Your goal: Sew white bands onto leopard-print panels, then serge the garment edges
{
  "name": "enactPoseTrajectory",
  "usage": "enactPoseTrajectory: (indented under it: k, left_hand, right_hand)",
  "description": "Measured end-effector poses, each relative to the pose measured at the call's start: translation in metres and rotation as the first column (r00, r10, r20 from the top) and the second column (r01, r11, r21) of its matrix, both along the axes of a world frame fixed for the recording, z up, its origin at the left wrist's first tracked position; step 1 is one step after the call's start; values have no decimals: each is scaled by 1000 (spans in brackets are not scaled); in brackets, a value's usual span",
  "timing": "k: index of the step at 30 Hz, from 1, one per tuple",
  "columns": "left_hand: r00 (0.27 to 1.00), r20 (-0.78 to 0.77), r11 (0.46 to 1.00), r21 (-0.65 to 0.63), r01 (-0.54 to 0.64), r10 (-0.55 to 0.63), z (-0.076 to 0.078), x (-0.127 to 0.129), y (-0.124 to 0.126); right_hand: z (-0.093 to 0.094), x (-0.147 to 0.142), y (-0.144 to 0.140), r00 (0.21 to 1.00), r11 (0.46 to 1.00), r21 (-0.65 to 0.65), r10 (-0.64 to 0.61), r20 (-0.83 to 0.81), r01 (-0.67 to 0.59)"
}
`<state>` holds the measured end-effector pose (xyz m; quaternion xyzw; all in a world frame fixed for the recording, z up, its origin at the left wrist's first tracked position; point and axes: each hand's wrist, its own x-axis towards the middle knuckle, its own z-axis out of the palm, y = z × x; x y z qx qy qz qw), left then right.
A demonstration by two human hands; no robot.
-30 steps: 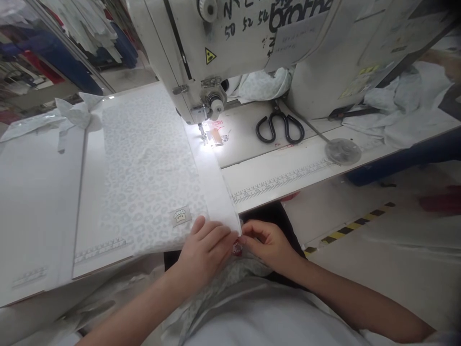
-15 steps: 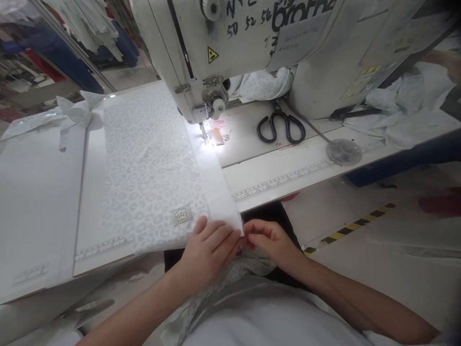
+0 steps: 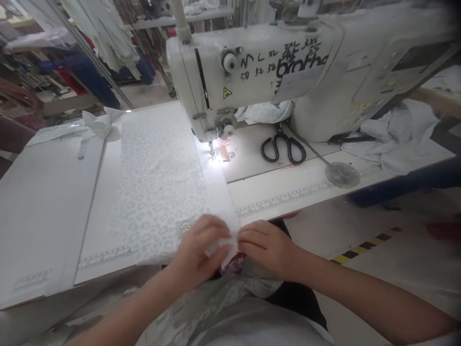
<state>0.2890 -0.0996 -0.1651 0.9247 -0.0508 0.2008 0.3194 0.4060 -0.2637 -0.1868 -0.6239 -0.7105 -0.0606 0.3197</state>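
A pale leopard-print fabric lies flat on the sewing table, running up to the needle of a white Brother sewing machine. A small woven label sits near its front edge. My left hand pinches the fabric's near right corner and folds it up. My right hand grips the same corner edge from the right, fingertips meeting the left hand. More of the printed fabric hangs into my lap.
Black scissors lie on the machine bed right of the needle. A round clear disc and crumpled cloth sit further right. A printed ruler runs along the table edge. Fabric scraps lie at the back left.
The camera tilted up, showing more of the machine. My left hand closed on the fabric corner and lifted it, covering part of the label; my right hand stayed at the corner.
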Motion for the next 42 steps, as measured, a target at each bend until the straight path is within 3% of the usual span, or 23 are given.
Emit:
enactPoseTrajectory:
  k: [3,6,9,14,18,28,35,38,42]
  left_hand:
    - [972,-143,982,59,-178,185,4,10,27]
    - [942,-275,965,231,-127,190,0,13,43]
    - [929,-321,950,301,-86,186,-3,13,48]
    - [935,-312,939,339,-53,165,1,26,63]
    - [955,-270,938,345,-22,121,3,46,85]
    - [971,-223,916,400,10,87,6,90,134]
    - [953,-214,876,474,-89,212,10,119,165]
    - [965,-166,885,453,-107,202,12,123,165]
    - [976,-164,948,307,-88,143,10,104,134]
  right_hand:
    - [8,-1,1,999,999,0,37,0,-37]
    - [11,-4,0,998,999,18,50,-30,-50]
    - [10,-4,4,997,998,22,62,-50,-61]
    - [13,10,25,996,999,2,46,-79,-46]
    - [16,27,44,999,998,-64,20,-48,-23]
    - [20,68,92,998,995,-84,-41,53,46]
    - [17,96,123,993,997,-15,-77,90,78]
    - [16,101,129,992,996,11,-94,90,93]
    - [15,104,130,996,998,21,-68,64,67]
